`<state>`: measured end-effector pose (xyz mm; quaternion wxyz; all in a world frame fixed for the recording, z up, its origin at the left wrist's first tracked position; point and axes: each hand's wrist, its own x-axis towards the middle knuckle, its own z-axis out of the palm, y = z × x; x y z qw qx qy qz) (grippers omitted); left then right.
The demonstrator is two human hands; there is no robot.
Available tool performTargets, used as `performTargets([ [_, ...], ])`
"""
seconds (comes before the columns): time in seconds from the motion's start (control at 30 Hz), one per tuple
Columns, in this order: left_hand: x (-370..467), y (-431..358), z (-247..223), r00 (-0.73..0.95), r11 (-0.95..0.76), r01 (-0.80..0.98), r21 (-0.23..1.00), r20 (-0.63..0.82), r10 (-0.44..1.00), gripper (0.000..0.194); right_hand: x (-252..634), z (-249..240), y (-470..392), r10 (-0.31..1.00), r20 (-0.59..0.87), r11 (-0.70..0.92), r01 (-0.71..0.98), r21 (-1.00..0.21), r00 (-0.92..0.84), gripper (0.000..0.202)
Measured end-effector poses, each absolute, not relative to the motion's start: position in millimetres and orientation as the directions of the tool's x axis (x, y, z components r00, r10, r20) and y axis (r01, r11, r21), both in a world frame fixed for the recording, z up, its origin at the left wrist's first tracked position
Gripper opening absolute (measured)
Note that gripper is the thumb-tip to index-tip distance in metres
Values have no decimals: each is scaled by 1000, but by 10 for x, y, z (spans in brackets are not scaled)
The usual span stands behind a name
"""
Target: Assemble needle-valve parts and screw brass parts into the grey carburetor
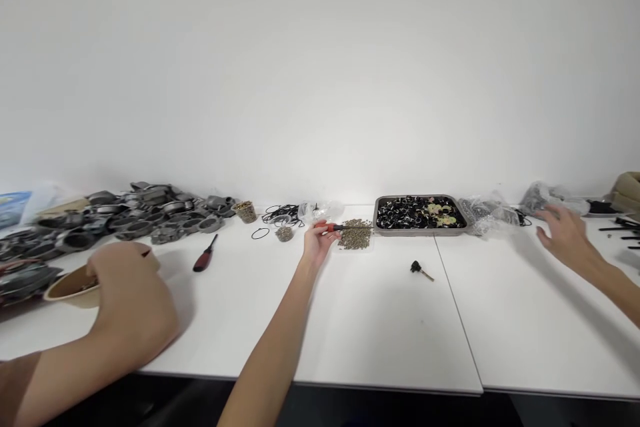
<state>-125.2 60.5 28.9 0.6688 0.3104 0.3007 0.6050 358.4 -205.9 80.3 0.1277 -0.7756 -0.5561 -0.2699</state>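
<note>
My left hand [317, 245] is closed around a screwdriver [330, 227] with a red and black handle. Its shaft points right, over a pile of small brass-coloured screws [356, 236] on a shallow clear tray. To the right, my right hand [565, 235] has its fingers apart and holds nothing that I can see. It is nearest to a crumpled clear plastic bag [543, 197] with grey contents; whether it touches the bag I cannot tell. Between my arms lies a black knob-like part [417, 267] with a brass-coloured stem.
A tray [420, 232] holds black rings and yellowish pieces. Left are grey metal housings [165, 210], black rubber rings [283, 215], a cup of small parts [245, 211] and another screwdriver [204, 259]. A co-worker's hand [123, 267] reaches into a bowl [75, 297].
</note>
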Motion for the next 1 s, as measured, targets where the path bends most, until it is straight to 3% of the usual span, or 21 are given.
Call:
performTargets([
  [0.07, -1231, 588, 274, 100, 73, -597, 799, -16, 995, 30, 3185, 744, -1762, 779, 620, -162, 985, 59, 91, 33],
  [0.17, -1210, 578, 248, 102, 52, -559, 828, 7, 995, 31, 2638, 650, -1405, 738, 649, 164, 982, 92, -185, 26],
  [0.27, -1221, 593, 234, 79, 11, -528, 849, 37, 996, 33, 2266, 519, -1119, 571, 723, 406, 899, 163, -389, 24],
  [0.37, -1266, 629, 240, 28, -38, -514, 857, 62, 998, 32, 2070, 345, -893, 450, 745, 549, 811, 204, -492, 26],
  [0.5, -1369, 705, 251, -66, -91, -506, 858, 67, 996, 25, 1980, 115, -733, 387, 762, 649, 740, 174, -518, 31],
  [0.77, -1725, 898, 172, -223, -58, -624, 779, -106, 969, 21, 2000, -7, -707, 458, 845, 687, 713, -140, -275, 31],
  [1.0, -1801, 983, 9, -211, -32, -591, 806, -116, 971, 7, 1985, 25, -701, 512, 828, 673, 707, -220, -229, 31],
])
